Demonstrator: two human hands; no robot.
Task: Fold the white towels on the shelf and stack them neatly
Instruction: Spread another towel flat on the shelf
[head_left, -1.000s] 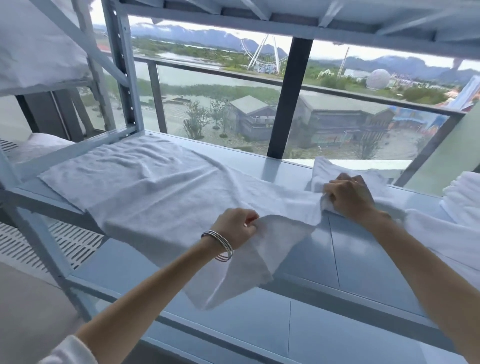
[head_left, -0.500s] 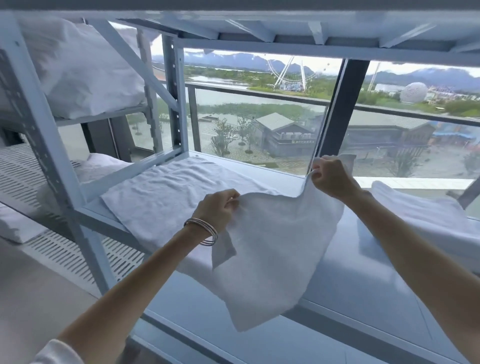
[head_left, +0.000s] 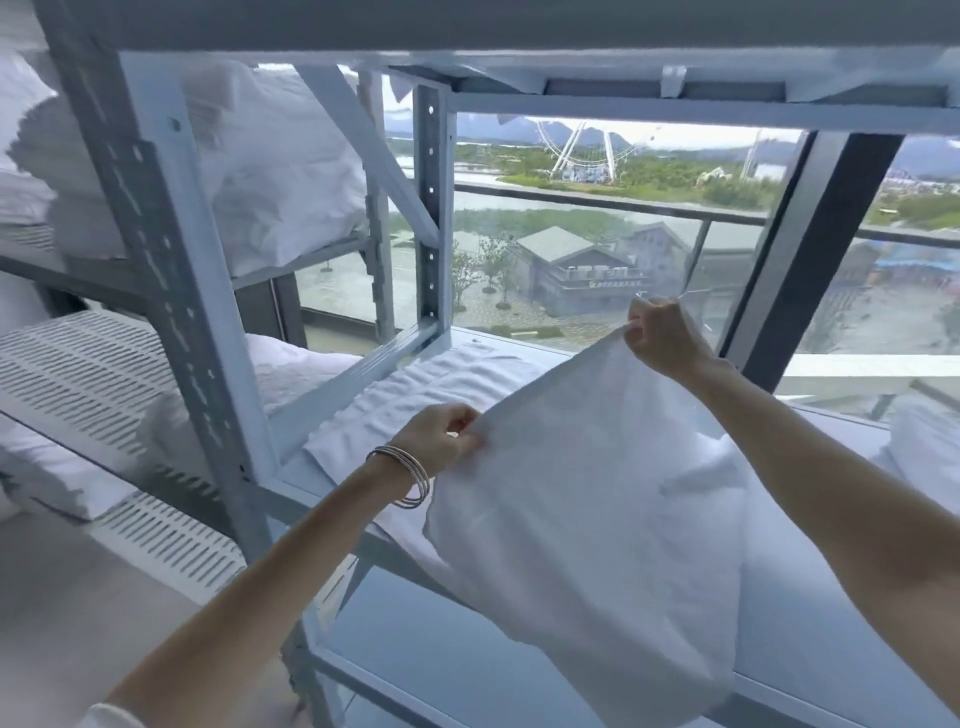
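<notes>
Since earlier: towel (head_left: 582, 499) end lifted higher, carried leftward over shelf (head_left: 415, 639). Left hand (head_left: 441, 436), right hand (head_left: 662, 338) each pinch corner. Far half probably flat, blurred. Land corners square on far edge.

A linen storeroom in a high building, likely a hotel, is suggested: metal racks (head_left: 171, 249) are loaded with stacked white linen (head_left: 275, 171), and a large window (head_left: 597, 249) overlooks rooftops, a river and a Ferris wheel (head_left: 582, 150) far below.
</notes>
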